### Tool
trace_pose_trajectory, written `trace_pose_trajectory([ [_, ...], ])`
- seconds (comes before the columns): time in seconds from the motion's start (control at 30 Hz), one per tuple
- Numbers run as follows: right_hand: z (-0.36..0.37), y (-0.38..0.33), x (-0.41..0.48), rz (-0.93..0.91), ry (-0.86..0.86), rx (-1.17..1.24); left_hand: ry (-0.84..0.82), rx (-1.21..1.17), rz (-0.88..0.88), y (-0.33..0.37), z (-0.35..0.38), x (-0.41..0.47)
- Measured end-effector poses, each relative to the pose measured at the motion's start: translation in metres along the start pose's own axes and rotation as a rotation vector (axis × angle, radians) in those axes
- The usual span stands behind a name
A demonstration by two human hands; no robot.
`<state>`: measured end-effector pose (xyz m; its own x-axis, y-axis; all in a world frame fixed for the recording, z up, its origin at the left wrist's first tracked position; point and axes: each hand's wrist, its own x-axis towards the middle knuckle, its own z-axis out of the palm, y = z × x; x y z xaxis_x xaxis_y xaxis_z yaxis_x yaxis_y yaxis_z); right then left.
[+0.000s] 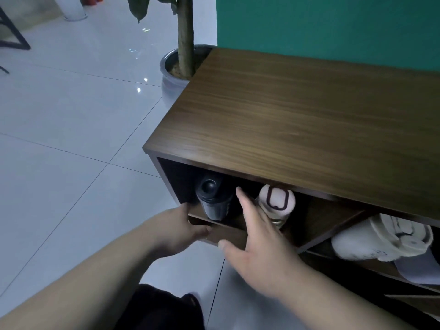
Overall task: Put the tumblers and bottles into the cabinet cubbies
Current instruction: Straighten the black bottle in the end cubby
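Observation:
A dark wooden cabinet [297,120] stands against a green wall, its top left cubby facing me. Inside that cubby stand a black bottle [213,198] on the left and a cream bottle [276,202] with a dark loop on its lid to its right. The neighbouring cubby on the right holds a large cream tumbler [381,241] lying on its side. My left hand [183,231] grips the front edge of the cubby shelf below the black bottle. My right hand [259,244] is open with fingers spread, in front of the gap between the two bottles, holding nothing.
A potted plant [177,70] with a thick stem stands on the white tiled floor just beyond the cabinet's left corner. A black chair or table leg [14,34] is at the far left. My dark-clothed knee [162,308] is low in view.

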<state>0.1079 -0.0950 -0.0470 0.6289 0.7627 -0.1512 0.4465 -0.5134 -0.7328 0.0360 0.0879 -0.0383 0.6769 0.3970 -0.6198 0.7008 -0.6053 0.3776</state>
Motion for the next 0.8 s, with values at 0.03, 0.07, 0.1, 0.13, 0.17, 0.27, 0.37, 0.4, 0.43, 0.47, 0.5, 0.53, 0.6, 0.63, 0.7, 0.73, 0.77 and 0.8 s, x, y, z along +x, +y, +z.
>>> trace_pose_trajectory([
  [0.03,0.005,-0.002,0.006,0.036,0.031,0.059,0.01,-0.033,-0.016,-0.004,0.003,0.006],
  [0.07,0.01,-0.003,0.013,0.067,0.071,0.116,0.006,-0.082,-0.013,-0.009,0.008,0.014],
  [0.1,0.013,-0.004,0.019,0.086,0.117,0.173,0.007,-0.131,0.002,-0.011,0.01,0.018],
  [0.13,0.016,-0.004,0.026,0.099,0.162,0.224,0.019,-0.184,0.014,-0.013,0.011,0.023],
  [0.17,0.019,-0.004,0.033,0.112,0.203,0.267,0.036,-0.226,0.024,-0.016,0.012,0.028],
  [0.27,0.024,0.0,0.054,0.15,0.273,0.337,0.087,-0.282,0.045,-0.018,0.01,0.039],
  [0.37,0.033,0.011,0.071,0.204,0.28,0.355,0.161,-0.323,0.08,-0.018,0.008,0.049],
  [0.4,0.035,0.012,0.074,0.214,0.281,0.364,0.177,-0.33,0.093,-0.018,0.007,0.05],
  [0.43,0.037,0.013,0.076,0.22,0.278,0.369,0.185,-0.328,0.11,-0.018,0.008,0.053],
  [0.47,0.038,0.013,0.078,0.231,0.271,0.37,0.188,-0.324,0.128,-0.017,0.009,0.055],
  [0.5,0.04,0.013,0.079,0.239,0.263,0.374,0.185,-0.326,0.147,-0.017,0.01,0.056],
  [0.53,0.041,0.013,0.08,0.248,0.258,0.379,0.182,-0.331,0.164,-0.016,0.011,0.056],
  [0.6,0.043,0.016,0.082,0.252,0.253,0.395,0.187,-0.317,0.184,-0.014,0.013,0.055],
  [0.63,0.044,0.017,0.082,0.253,0.248,0.397,0.196,-0.309,0.191,-0.014,0.013,0.055],
  [0.7,0.045,0.018,0.082,0.262,0.23,0.382,0.219,-0.295,0.195,-0.013,0.015,0.055],
  [0.73,0.045,0.018,0.082,0.27,0.216,0.375,0.223,-0.289,0.194,-0.014,0.016,0.056],
  [0.77,0.045,0.019,0.083,0.276,0.211,0.372,0.223,-0.283,0.194,-0.014,0.016,0.056],
  [0.8,0.045,0.02,0.083,0.278,0.213,0.368,0.222,-0.28,0.196,-0.014,0.017,0.057],
])
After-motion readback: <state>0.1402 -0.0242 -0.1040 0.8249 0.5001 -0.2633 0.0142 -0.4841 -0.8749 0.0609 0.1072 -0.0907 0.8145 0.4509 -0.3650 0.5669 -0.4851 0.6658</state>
